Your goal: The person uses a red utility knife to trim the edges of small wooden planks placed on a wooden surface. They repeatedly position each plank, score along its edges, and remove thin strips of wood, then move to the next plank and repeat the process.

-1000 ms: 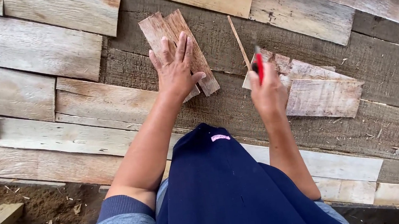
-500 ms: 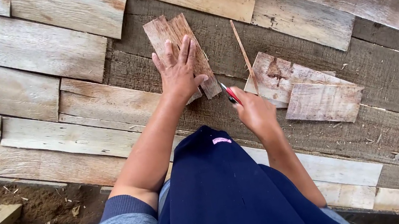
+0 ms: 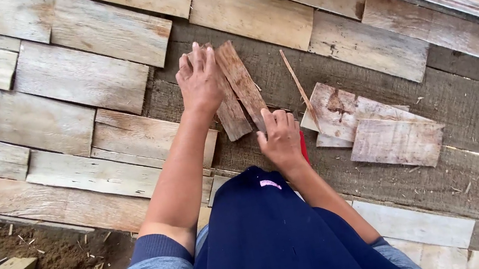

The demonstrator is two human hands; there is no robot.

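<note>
Pressing our left hand (image 3: 199, 79) flat, fingers together, on the narrow wood strips (image 3: 236, 89), we have drawn our right hand (image 3: 281, 139) back to their near end, fingers curled, perhaps around a red tool (image 3: 304, 146).

I am stretching my left arm straight out ahead, the left hand (image 3: 199, 81) lying palm down with its fingers pressed close together and pointing away from me. I am keeping my right arm bent and nearer my body, the right hand (image 3: 281, 138) curled, knuckles up, fingers folded inward in a loose fist.
</note>
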